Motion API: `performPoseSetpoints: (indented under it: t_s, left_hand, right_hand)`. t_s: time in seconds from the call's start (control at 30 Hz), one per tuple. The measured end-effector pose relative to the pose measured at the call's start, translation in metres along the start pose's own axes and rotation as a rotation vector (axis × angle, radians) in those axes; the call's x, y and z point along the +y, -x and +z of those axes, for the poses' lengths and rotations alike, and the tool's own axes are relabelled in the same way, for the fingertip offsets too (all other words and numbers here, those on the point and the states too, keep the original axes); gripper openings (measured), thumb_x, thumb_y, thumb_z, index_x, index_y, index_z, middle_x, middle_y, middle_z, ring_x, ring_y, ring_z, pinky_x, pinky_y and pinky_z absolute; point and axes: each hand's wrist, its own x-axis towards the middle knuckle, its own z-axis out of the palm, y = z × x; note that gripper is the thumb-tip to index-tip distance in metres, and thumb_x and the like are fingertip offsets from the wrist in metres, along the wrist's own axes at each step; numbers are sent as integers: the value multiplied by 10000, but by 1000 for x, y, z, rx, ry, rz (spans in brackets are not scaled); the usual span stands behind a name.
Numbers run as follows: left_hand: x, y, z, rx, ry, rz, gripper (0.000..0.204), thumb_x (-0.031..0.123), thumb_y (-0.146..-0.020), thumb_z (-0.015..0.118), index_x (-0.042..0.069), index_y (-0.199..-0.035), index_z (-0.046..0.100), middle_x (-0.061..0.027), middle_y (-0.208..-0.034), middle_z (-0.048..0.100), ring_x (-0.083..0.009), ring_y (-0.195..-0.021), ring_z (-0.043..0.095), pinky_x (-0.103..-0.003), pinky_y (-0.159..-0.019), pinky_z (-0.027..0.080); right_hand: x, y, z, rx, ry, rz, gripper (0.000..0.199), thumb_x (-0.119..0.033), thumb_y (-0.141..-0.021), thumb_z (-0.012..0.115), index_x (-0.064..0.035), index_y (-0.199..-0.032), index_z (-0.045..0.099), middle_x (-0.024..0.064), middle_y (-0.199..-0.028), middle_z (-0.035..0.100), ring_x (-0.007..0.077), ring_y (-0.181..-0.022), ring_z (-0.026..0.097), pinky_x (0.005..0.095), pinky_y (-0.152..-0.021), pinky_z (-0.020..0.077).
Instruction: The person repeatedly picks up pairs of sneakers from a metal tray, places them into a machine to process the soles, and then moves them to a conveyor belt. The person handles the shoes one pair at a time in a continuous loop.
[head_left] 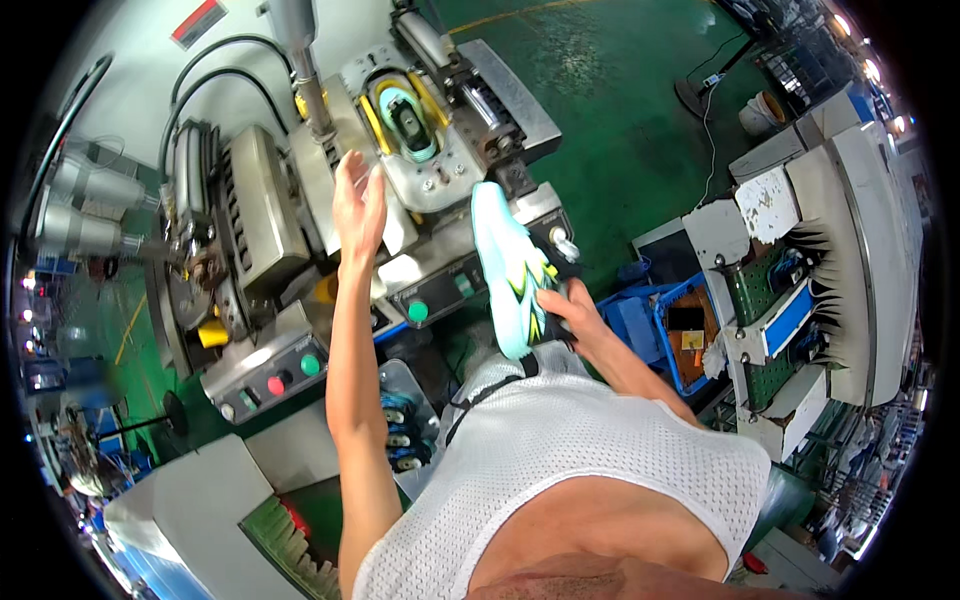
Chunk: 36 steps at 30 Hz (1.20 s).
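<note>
A pale mint shoe [497, 250] with a mint sole and yellow and black on its side is in front of my body, toe pointing away from me. My right hand [575, 312] grips it at the side near the heel. My left hand [358, 205] is raised over the press machine, fingers stretched out, with nothing in it. Just right of that hand, a mint shoe-shaped piece with a dark centre [410, 122] sits in the machine's metal fixture [437, 188], between yellow side pads [375, 123].
Control panels with a green button [417, 311] and a red button [276, 385] line the machine's front. Below them is a grey tray [415, 455] with several dark and blue pieces. At right stand a blue crate [683, 385] and a bristle-edged conveyor [845, 270].
</note>
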Motion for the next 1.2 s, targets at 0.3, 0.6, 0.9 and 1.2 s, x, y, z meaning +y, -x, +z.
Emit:
performPoseSetpoints:
  t_s: [0.3, 0.6, 0.9, 1.2]
  left_hand:
    - [-159, -135, 139, -12, -588, -296, 856, 273, -798, 740, -114, -1333, 195, -420, -1342, 333, -543, -1195, 445, -492, -1023, 400]
    - [-65, -123, 42, -180, 177, -506, 457, 163, -762, 760, -100, -1073, 552, -134, -889, 654, -208, -717, 659, -336, -634, 537]
    - [32, 183, -113, -5, 103, -406, 765, 32, -766, 707, 28, -1416, 303, -130, -1292, 485, -230, -1143, 512, -357, -1004, 402]
    - [58, 554, -148, 935, -197, -1007, 732, -11, -781, 694, -35, -1399, 303, -160, -1314, 489, -251, -1161, 504, -369, -991, 409]
  right_hand:
    - [-22, 2, -27, 270, -116, -64, 612, -167, -856, 688, -21, -1391, 431, 81, -1258, 572, 171, -1130, 548, 335, -946, 453]
    - [-56, -87, -10, 115, 316, -356, 500, -91, -862, 662, 29, -1322, 506, 71, -1169, 597, 141, -1047, 548, 316, -930, 446]
    - [-71, -406, 99, 58, 1292, -239, 559, -279, -784, 712, 161, -1097, 568, 256, -1072, 646, 348, -991, 643, 416, -849, 506]
    - [18, -498, 73, 82, 1489, -463, 490, -428, -842, 637, 60, -834, 682, 290, -835, 656, 444, -856, 651, 497, -728, 497]
